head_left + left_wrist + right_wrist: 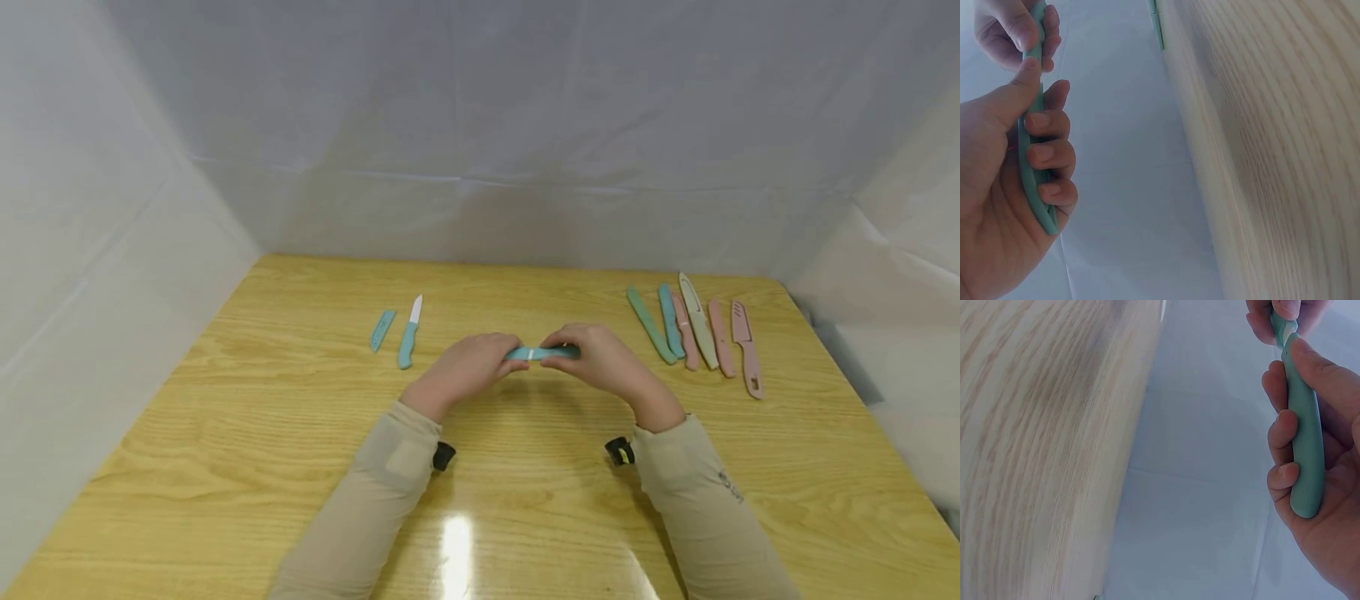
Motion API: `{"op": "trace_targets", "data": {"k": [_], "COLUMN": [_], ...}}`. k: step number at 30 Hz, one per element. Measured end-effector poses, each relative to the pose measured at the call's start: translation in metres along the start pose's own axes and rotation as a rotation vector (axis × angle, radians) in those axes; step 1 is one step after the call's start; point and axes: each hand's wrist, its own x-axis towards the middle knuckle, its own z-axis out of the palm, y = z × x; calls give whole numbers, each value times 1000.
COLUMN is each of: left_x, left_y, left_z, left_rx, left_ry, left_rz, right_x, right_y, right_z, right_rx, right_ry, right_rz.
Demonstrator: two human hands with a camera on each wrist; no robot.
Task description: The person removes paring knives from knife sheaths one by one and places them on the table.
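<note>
Over the middle of the table, both hands hold a small blue-green paring knife in its sheath. My left hand (471, 365) grips the sheath (1027, 175), with the thumb along it and the fingers curled round. The handle (1307, 437) is in my right hand (603, 362), its fingers wrapped about it and its thumb near the blade end. A narrow white strip of blade (531, 354) shows between sheath and handle. To the left lies a bare paring knife (408, 340) with a white blade and blue handle, beside a separate blue sheath (382, 331).
At the table's right lie several knives: a green one (651, 327), a blue one (671, 321), a cream one (700, 327), and pink ones, including a broad-bladed pink knife (747, 354). White sheeting (480, 217) stands behind the wooden table (247, 417).
</note>
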Motion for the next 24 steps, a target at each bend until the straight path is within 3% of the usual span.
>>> {"op": "trace_targets", "data": {"k": [24], "left_x": [1], "left_y": [-1], "left_z": [1], "left_rx": [-21], "left_ry": [-4], "left_rz": [-15], "right_x": [0], "right_y": [2], "right_z": [-1], "right_rx": [-10], "right_ry": [-5], "right_rz": [17]}}
